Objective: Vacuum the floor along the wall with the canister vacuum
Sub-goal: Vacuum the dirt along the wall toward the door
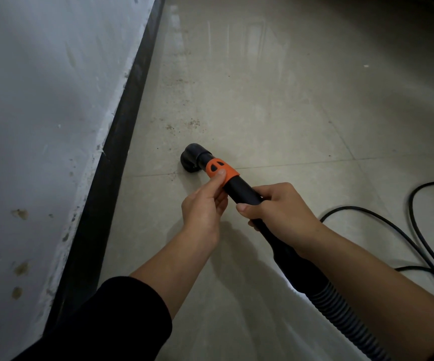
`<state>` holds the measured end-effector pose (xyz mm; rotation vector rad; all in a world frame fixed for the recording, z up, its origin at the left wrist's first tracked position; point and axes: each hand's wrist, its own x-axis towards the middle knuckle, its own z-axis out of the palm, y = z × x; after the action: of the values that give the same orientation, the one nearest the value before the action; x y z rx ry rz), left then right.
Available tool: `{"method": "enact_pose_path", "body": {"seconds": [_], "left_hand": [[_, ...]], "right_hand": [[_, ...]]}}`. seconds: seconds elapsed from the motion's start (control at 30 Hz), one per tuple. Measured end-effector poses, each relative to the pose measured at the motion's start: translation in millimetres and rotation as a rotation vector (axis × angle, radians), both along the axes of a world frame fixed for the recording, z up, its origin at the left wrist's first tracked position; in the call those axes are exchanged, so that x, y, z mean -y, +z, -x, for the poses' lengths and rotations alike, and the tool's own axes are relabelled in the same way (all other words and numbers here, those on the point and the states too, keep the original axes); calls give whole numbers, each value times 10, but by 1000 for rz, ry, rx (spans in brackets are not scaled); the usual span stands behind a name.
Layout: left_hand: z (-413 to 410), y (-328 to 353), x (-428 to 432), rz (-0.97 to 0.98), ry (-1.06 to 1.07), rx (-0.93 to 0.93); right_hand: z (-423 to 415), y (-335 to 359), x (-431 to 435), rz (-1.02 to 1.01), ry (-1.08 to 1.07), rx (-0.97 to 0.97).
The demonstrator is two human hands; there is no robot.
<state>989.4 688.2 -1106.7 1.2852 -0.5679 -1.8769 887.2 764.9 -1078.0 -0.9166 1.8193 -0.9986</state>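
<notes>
Your left hand (pixel 205 204) pinches the orange collar (pixel 221 170) on the vacuum tube (pixel 242 191), thumb on top. Your right hand (pixel 278 207) is curled round the tube just behind. Nozzle (pixel 192 157) down at the floor (pixel 289 113), near the black baseboard (pixel 111 183); grit (pixel 193 123) just beyond it.

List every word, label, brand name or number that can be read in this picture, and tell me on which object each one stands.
No text can be read anywhere in this picture.
orange collar: only two dark oval openings, no letters.
black tube, nozzle, ribbed hose: no print visible.
wall: stains only, no writing.
</notes>
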Motion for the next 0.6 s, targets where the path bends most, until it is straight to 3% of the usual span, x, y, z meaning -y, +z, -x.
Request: {"method": "enact_pose_path", "body": {"seconds": [0.6], "left_hand": [[-348,73,-13,-14,141,77]], "right_hand": [[-295,4,57,-9,101,29]]}}
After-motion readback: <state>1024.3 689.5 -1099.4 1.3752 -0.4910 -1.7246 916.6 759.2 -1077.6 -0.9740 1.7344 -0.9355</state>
